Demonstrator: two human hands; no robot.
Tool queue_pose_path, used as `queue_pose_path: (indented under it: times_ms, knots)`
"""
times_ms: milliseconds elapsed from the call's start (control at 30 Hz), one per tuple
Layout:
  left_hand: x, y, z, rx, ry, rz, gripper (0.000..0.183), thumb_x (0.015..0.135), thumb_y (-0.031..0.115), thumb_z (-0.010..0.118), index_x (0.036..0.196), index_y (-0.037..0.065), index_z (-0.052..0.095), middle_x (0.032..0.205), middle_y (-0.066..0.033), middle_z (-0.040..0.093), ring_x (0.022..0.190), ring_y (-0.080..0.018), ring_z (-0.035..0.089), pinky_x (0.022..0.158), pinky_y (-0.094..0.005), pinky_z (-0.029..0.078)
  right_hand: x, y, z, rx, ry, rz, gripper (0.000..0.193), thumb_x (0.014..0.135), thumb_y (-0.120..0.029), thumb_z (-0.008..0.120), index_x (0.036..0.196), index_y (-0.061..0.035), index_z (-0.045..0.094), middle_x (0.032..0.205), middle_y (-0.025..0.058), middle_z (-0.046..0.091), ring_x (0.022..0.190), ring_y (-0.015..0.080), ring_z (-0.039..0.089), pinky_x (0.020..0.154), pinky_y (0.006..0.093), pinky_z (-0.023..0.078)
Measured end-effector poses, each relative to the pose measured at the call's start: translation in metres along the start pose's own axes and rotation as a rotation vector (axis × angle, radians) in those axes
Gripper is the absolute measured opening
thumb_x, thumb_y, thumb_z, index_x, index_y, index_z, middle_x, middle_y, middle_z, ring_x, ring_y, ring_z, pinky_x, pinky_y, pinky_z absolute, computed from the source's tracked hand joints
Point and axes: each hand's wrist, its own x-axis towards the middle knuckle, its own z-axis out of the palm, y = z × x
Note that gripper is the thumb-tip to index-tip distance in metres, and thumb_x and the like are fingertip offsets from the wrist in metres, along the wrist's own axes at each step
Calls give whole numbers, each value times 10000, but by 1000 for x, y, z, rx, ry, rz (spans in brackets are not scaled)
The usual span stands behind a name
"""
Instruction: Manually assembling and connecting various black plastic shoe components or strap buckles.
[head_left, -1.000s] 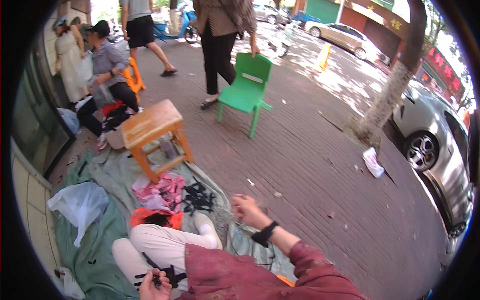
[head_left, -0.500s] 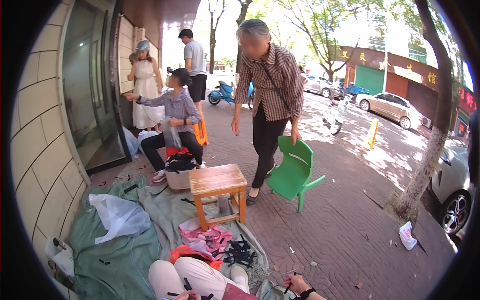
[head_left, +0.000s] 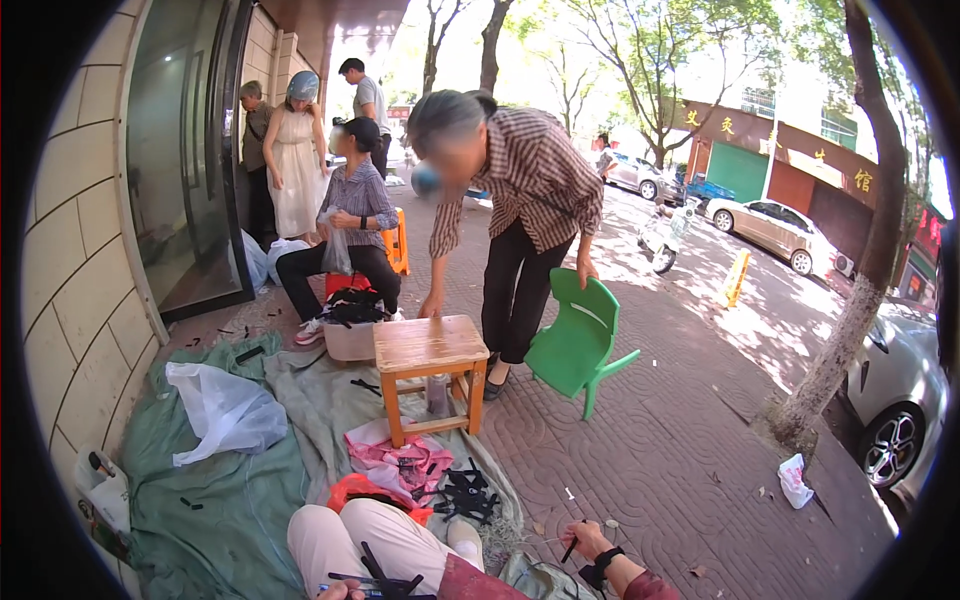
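Two hands low in view. Right hand (head_left: 592,540), fingers pinched on a thin black strip (head_left: 570,549), now hangs over the brick pavement (head_left: 680,470), lowered since a second ago. Left hand (head_left: 345,590) barely visible at bottom edge by black strips on the lap (head_left: 385,582); grip cannot be told. Wooden stool (head_left: 430,345) sits nearer centre than before; a standing person now leans on it.

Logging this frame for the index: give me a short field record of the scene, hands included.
setting: brick pavement beside a tiled wall
ground cover: grey-green tarpaulin
left hand: at lower edge, on black clip-like pieces on the lap
right hand: holds a thin black stick, black wristband
near hands: pile of black parts, pink cloth
furniture: small wooden stool, green plastic chair
people: one bending and touching stool and chair, one seated, others behind
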Motion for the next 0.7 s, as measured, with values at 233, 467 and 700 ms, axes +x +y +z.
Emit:
queue_pose_path:
  times_ms: [233, 467, 700]
  knots:
    - [6, -2, -2, -39, -52, 53, 291, 969, 55, 471, 1208, -85, 560, 1017, -146, 671, 917, -217, 658, 805, -311, 566, 5, -9, -29, 163, -8, 24, 56, 889, -2, 464, 911, 25, 507, 722, 165, 544, 601, 333, 595, 510, 445, 468]
    - [-6, 2, 10, 1, 66, 126, 263, 946, -9, 483, 1181, -90, 570, 1043, -137, 657, 937, -203, 651, 822, -283, 551, -36, 1, -3, -26, -71, 174, 249, 929, -102, 476, 1110, 69, 488, 825, 219, 568, 672, 378, 624, 541, 448, 502]
    - [6, 6, 7, -20, 137, 74, 251, 946, 39, 485, 1161, -84, 525, 955, -165, 624, 793, -201, 651, 739, -267, 578, -12, 62, -21, -630, -427, -430, 85, 868, -6, 580, 812, 38, 628, 734, 209, 627, 681, 319, 645, 608, 417, 525]
